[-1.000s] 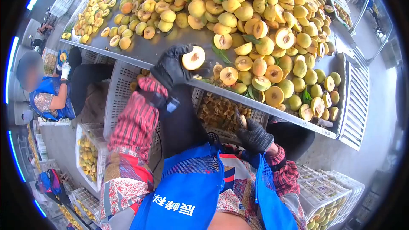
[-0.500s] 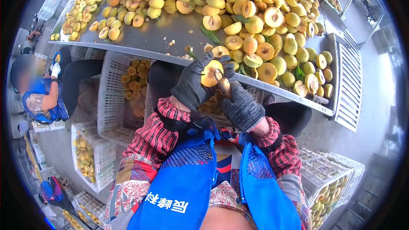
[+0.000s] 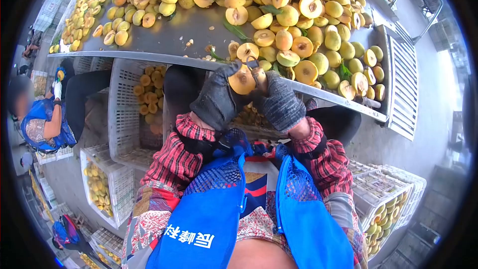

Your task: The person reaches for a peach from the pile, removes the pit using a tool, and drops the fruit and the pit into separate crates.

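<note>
My left hand [image 3: 215,97], in a dark glove, grips a yellow halved fruit [image 3: 242,80] by the table's front edge. My right hand [image 3: 281,100], in a grey glove, is closed on a small tool [image 3: 258,75] with a brownish handle and a dark metal loop. The tool's loop is at the upper right of the fruit's cut face. Halved fruits [image 3: 303,47] with some pits showing lie on the metal table [image 3: 164,45] just beyond my hands.
Below the table stands an open white crate [image 3: 124,114] with fruit halves. Another fruit crate [image 3: 119,189] is at the lower left, with more [image 3: 378,189] at the lower right. A co-worker [image 3: 47,119] sits at the left. A slatted white panel [image 3: 402,84] borders the table's right end.
Both hands have shifted slightly, with the fruit now lower and its cut face tilted. The tool has moved from the middle of the cut face to its upper right edge.
</note>
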`<state>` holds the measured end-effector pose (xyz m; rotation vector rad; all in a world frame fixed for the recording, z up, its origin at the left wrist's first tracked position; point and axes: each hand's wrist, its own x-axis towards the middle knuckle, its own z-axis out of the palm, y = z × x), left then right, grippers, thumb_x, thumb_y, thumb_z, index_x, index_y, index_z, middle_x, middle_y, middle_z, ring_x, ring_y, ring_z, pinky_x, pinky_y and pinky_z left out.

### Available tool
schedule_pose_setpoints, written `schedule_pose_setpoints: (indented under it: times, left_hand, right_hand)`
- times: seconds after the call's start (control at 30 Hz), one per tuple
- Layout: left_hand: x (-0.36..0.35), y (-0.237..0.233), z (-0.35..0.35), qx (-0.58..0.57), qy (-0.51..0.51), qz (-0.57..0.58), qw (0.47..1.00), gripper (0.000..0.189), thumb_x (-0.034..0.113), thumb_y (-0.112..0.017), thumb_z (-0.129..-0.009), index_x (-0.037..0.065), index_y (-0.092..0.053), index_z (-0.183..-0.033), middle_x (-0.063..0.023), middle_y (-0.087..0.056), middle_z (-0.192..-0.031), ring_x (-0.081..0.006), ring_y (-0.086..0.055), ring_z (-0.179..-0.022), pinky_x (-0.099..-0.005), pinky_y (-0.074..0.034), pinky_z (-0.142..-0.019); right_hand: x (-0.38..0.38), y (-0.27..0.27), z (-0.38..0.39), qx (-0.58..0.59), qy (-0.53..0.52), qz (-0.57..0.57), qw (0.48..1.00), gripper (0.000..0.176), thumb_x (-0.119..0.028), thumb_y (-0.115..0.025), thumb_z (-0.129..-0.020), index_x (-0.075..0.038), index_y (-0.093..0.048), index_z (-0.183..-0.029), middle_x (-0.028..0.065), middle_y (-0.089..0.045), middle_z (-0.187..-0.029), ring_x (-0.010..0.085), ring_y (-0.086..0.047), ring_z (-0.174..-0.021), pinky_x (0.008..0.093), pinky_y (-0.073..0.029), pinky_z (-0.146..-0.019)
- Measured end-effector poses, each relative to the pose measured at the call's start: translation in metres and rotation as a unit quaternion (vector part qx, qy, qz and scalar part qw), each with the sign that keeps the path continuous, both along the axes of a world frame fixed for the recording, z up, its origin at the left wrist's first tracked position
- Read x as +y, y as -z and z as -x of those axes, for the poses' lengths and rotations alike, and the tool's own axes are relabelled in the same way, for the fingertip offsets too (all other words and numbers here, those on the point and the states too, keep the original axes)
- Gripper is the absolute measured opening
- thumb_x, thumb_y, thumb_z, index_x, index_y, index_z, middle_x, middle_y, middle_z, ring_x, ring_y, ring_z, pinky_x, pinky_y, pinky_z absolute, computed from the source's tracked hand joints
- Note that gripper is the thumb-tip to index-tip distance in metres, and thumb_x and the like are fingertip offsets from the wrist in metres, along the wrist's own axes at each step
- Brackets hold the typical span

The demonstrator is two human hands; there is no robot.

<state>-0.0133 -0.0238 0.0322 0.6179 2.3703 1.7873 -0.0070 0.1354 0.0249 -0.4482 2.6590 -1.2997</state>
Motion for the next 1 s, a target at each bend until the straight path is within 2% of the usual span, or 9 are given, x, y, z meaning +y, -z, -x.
schedule_pose_setpoints:
  times: [0.2,0.4,0.43,0.47,0.5,0.6,0.7,0.93,1.0]
  left_hand:
    - [-0.007,0.006,-0.005,0.044,-0.052,0.099,0.993,0.038,0.004,-0.065,-0.069,0.002,-0.054,-0.105,-0.0096,-0.059,-0.102,-0.0168,-0.058,-0.092,-0.0281,-0.044,-0.083]
    - [0.001,-0.001,-0.005,-0.065,-0.042,-0.015,0.997,0.041,0.014,-0.061,-0.077,-0.002,-0.049,-0.113,-0.0127,-0.058,-0.104,-0.0225,-0.056,-0.097,-0.0355,-0.044,-0.087]
    - [0.003,0.006,-0.001,-0.289,-0.043,-0.348,0.891,0.042,0.021,-0.054,-0.081,-0.004,-0.047,-0.115,-0.0157,-0.055,-0.107,-0.0257,-0.053,-0.100,-0.0390,-0.041,-0.090]
    - [0.006,0.016,0.001,-0.463,-0.037,-0.621,0.632,0.046,0.028,-0.047,-0.086,-0.005,-0.045,-0.117,-0.0187,-0.053,-0.110,-0.0289,-0.050,-0.104,-0.0424,-0.039,-0.093]
    - [0.014,0.022,0.000,-0.371,-0.043,-0.524,0.765,0.053,0.036,-0.033,-0.090,-0.009,-0.042,-0.117,-0.0232,-0.049,-0.114,-0.0331,-0.046,-0.109,-0.0475,-0.034,-0.097]
    - [0.017,0.025,-0.001,-0.438,-0.029,-0.617,0.653,0.049,0.031,-0.033,-0.090,-0.009,-0.042,-0.117,-0.0227,-0.049,-0.114,-0.0326,-0.046,-0.109,-0.0468,-0.033,-0.097]
    - [0.019,0.017,-0.006,-0.385,-0.021,-0.559,0.735,0.046,0.027,-0.031,-0.091,-0.009,-0.042,-0.118,-0.0219,-0.049,-0.114,-0.0324,-0.047,-0.108,-0.0456,-0.036,-0.096]
    - [0.016,0.027,-0.007,-0.383,0.028,-0.599,0.703,0.040,0.020,-0.034,-0.090,-0.006,-0.042,-0.119,-0.0185,-0.051,-0.114,-0.0280,-0.051,-0.104,-0.0402,-0.040,-0.094]
    - [0.018,0.021,-0.011,-0.226,-0.016,-0.390,0.892,0.039,0.019,-0.037,-0.089,-0.007,-0.042,-0.118,-0.0175,-0.052,-0.112,-0.0265,-0.052,-0.103,-0.0390,-0.041,-0.093]
  right_hand:
    - [0.001,0.016,0.000,0.006,0.049,-0.017,0.999,0.032,-0.018,-0.059,-0.076,-0.001,-0.045,-0.099,0.0222,-0.054,-0.078,0.0388,-0.054,-0.077,0.0426,-0.042,-0.067]
    - [0.001,-0.003,-0.031,-0.114,0.059,0.065,0.990,0.030,-0.020,-0.057,-0.078,0.001,-0.047,-0.098,0.0207,-0.055,-0.080,0.0364,-0.055,-0.076,0.0402,-0.043,-0.067]
    - [0.000,-0.004,-0.036,-0.145,0.045,0.083,0.985,0.031,-0.020,-0.056,-0.078,0.000,-0.047,-0.100,0.0203,-0.054,-0.079,0.0365,-0.054,-0.076,0.0404,-0.043,-0.066]
    - [-0.003,-0.005,-0.040,-0.175,0.031,0.102,0.979,0.032,-0.020,-0.056,-0.079,0.000,-0.047,-0.101,0.0198,-0.054,-0.079,0.0366,-0.054,-0.075,0.0405,-0.043,-0.066]
    - [-0.006,0.000,-0.042,-0.149,0.038,0.103,0.983,0.031,-0.021,-0.056,-0.079,0.000,-0.047,-0.100,0.0198,-0.054,-0.078,0.0370,-0.054,-0.075,0.0412,-0.043,-0.065]
    - [-0.007,0.006,-0.043,-0.036,0.002,0.039,0.999,0.028,-0.019,-0.056,-0.080,0.002,-0.048,-0.098,0.0163,-0.055,-0.080,0.0263,-0.054,-0.072,0.0370,-0.043,-0.065]
    - [-0.012,-0.009,-0.042,-0.154,0.059,0.020,0.986,0.027,-0.019,-0.054,-0.081,0.002,-0.047,-0.096,0.0190,-0.054,-0.078,0.0316,-0.054,-0.073,0.0392,-0.042,-0.065]
    - [-0.016,-0.007,-0.047,-0.111,0.036,0.012,0.993,0.030,-0.022,-0.055,-0.081,0.002,-0.046,-0.096,0.0229,-0.054,-0.080,0.0368,-0.055,-0.074,0.0422,-0.042,-0.064]
    - [-0.014,-0.001,-0.046,-0.157,0.056,0.010,0.986,0.031,-0.023,-0.056,-0.081,0.002,-0.046,-0.096,0.0235,-0.055,-0.081,0.0381,-0.055,-0.073,0.0429,-0.042,-0.063]
